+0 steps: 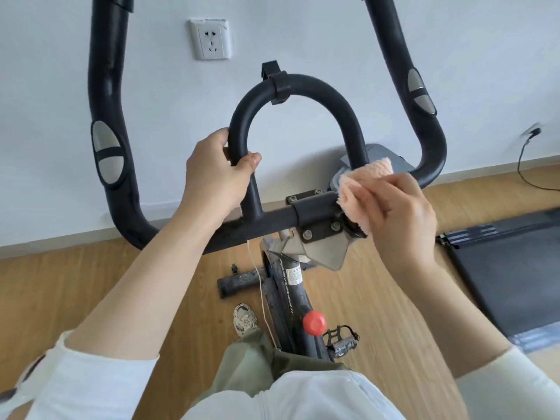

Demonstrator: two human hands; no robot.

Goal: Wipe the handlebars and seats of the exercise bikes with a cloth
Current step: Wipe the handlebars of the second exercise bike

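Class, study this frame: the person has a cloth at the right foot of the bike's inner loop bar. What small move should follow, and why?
Probably slide the pink cloth up the right leg of the inner loop bar. The right hand presses it at that leg's base by the clamp, and the left hand already steadies the loop's other leg, so the arch above looks like the nearest unwiped stretch.

One bike (291,286), one cloth (357,192), two hands (215,177)
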